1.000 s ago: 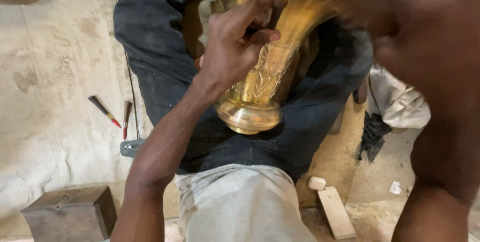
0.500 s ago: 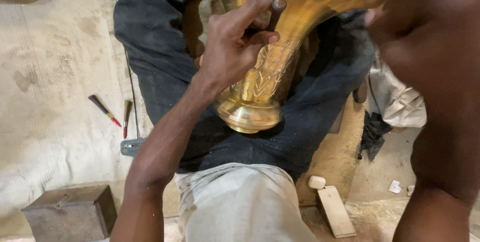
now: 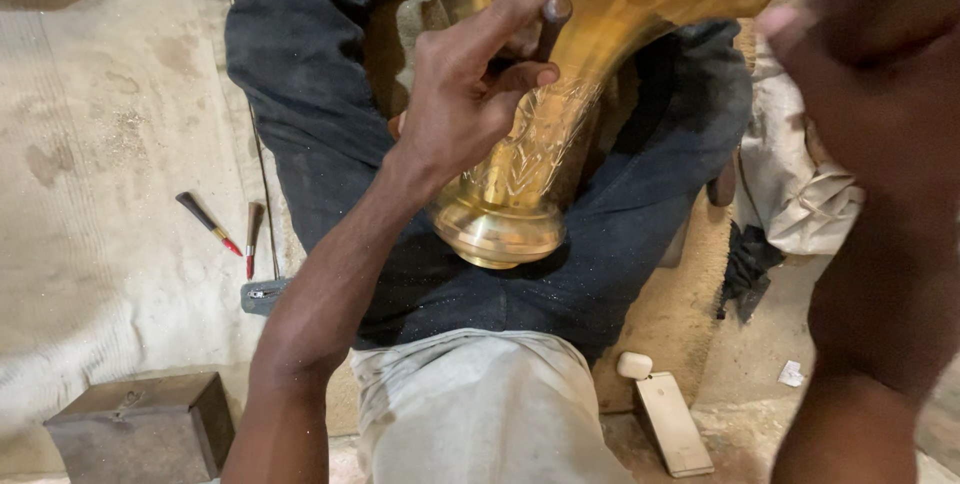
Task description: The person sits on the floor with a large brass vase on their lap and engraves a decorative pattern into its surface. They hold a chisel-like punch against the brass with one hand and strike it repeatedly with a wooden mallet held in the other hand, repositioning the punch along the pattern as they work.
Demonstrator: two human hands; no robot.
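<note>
Near, the right hand (image 3: 860, 94) is a close blur, so I cannot tell its grip. Farther, the left hand (image 3: 470, 104) pinches a dark punch (image 3: 552, 24) against the brass vase (image 3: 520, 174) resting across the lap.

Head view under warm, moderately bright indoor light. The brass vessel (image 3: 520, 174) shows strong golden glare on its upper flare, washing out detail there. The right hand (image 3: 860, 94), close to the lens, is dark, blurred and out of focus. The left hand (image 3: 470, 104) is sharp. Soft shadows fall on the pale floor mat (image 3: 100, 194); corners darken slightly
</note>
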